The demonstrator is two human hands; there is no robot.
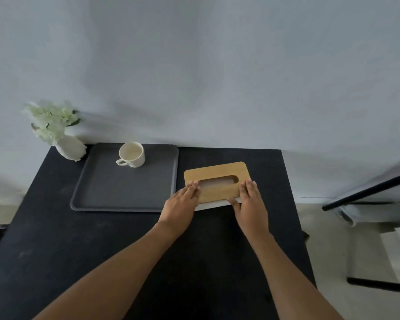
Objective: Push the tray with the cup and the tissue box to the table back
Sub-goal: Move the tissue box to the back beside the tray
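Note:
A dark grey tray [106,195] lies on the black table, its far edge close to the wall. A cream cup [132,154] stands upright on the tray's far part, handle toward me. To the right of the tray, off it, sits a tissue box [217,174] with a wooden lid and a white body. My left hand [181,205] rests flat on the box's near left corner. My right hand [249,202] rests flat on its near right corner, thumb along the white front face. Fingers of both hands are extended, not wrapped around the box.
A white vase with pale green flowers [67,146] stands at the table's [56,239] back left corner, touching the tray's far left corner. The grey wall runs right behind the table. A black-framed chair [367,195] stands off the table's right side.

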